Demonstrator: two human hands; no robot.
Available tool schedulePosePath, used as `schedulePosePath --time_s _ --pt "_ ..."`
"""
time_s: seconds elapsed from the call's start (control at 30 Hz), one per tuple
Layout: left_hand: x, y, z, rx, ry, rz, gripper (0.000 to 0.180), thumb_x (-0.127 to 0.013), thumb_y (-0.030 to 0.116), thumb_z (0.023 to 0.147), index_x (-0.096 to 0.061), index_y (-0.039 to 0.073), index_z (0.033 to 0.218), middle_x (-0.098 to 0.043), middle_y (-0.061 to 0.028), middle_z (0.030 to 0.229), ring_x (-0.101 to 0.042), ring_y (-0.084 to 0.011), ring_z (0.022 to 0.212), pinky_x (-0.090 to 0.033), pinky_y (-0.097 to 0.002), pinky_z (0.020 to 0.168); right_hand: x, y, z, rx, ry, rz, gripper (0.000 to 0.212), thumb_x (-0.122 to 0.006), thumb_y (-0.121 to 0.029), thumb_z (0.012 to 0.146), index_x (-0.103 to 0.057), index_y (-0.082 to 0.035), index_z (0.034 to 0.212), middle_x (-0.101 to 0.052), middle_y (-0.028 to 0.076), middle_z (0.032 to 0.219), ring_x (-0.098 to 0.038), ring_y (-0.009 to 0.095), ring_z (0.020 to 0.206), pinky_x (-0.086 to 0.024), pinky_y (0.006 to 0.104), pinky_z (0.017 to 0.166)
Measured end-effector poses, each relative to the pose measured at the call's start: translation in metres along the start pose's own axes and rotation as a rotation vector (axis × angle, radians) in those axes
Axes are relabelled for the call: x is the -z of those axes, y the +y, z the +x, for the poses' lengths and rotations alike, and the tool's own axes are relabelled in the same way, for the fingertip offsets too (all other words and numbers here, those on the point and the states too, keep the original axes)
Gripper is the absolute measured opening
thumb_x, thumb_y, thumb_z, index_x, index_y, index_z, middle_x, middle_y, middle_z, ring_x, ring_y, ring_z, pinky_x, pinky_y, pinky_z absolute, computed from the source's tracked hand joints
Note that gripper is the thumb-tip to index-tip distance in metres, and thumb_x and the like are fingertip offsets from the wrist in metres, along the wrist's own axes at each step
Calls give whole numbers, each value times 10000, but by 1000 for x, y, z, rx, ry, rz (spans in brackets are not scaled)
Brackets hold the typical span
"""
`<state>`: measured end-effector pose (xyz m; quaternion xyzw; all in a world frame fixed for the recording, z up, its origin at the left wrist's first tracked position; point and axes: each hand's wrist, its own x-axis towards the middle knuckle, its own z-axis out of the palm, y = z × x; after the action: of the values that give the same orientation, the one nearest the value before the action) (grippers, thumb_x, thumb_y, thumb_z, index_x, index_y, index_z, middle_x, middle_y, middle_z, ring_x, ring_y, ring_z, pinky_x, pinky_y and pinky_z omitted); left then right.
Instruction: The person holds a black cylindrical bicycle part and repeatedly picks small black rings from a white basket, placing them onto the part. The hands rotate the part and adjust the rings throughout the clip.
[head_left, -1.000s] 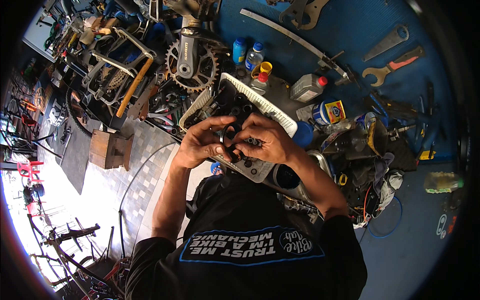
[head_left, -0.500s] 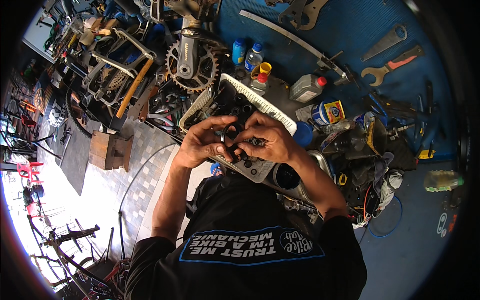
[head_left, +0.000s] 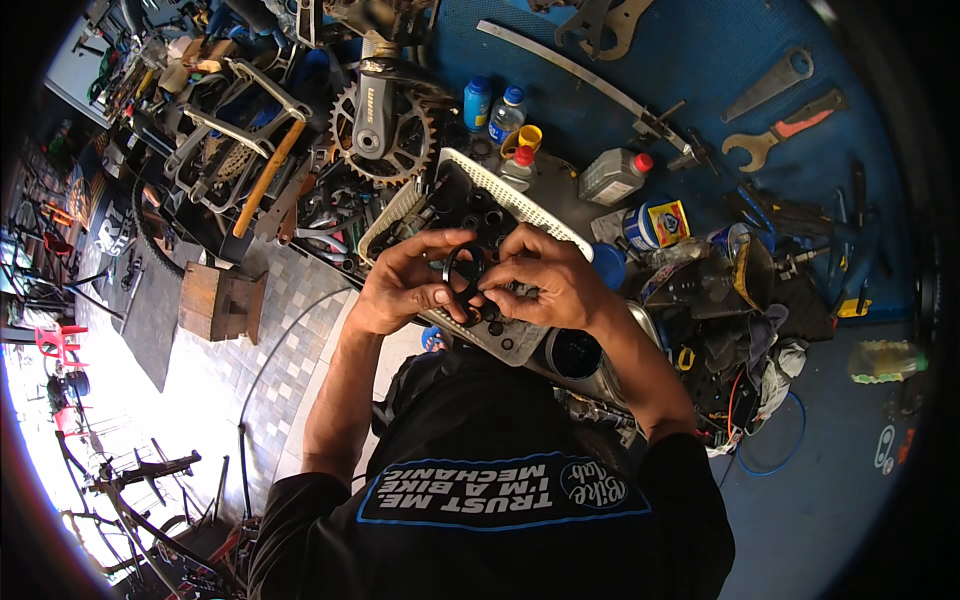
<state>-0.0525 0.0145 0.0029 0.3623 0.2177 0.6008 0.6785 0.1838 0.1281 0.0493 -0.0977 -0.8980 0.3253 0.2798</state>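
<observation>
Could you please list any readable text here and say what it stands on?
Wording is left uncopied.
Black shirt: legible pale lettering, blue outline.
Grey crank arm: legible lettering.
Dark panel at left: unclear pale lettering.
Blue tub: yellow label, too small to read.
Grey bottle with red cap: label, too small.
Clear bottle with blue cap: label, too small.
Dark ring in the left hand: no lettering discernible.

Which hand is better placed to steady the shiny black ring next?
Probably the left hand: its fingers hold the shiny black ring from opposite edges. The right hand is bunched at the ring's right side; its grip is unclear.
</observation>
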Motion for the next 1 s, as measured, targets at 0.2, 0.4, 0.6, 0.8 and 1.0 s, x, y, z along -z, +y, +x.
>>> schedulePosePath --time_s 0.2,0.4,0.6,0.8,1.0 --pt "5 -4 2 -4 -25 56 719 -808 35 923 -444 -74 1533 -596 -203 1364 -717 -303 1084 -703 -439 807 0 -4 3 21 -17 -98 196 -863 -202 814 -789 -193 995 -622 -15 991 -696 171 821 -596 343 683" --pt "6 -4 2 8 -28 61 729 -798 78 944 -415 -76 1545 -600 -216 1359 -752 -386 1056 -708 -440 786 10 -7 5 3 32 -186 229 -887 -143 784 -811 -158 1000 -621 5 1007 -689 166 823 -585 335 675" --pt "-1 1 3 40 -14 52 707 -793 75 950 -440 -61 1547 -637 -171 1225 -764 -312 989 -691 -384 764 15 -8 14 164 -18 -365 254 -901 -173 769 -807 -168 1005 -626 -27 1005 -689 149 777 -573 327 630" --pt "7 -3 2 53 -42 94 727 -789 139 965 -415 -73 1551 -592 -203 1348 -763 -366 1011 -703 -414 740 17 -10 18 145 -98 -369 327 -901 -188 769 -821 -198 1087 -637 -35 1009 -690 155 792 -580 326 638" --pt "9 -4 2 42 -34 70 743 -798 155 960 -413 -72 1553 -598 -206 1352 -768 -366 1001 -701 -408 711 16 -11 18 155 -98 -344 350 -900 -189 768 -822 -219 1108 -640 -35 1009 -692 160 803 -581 327 637"
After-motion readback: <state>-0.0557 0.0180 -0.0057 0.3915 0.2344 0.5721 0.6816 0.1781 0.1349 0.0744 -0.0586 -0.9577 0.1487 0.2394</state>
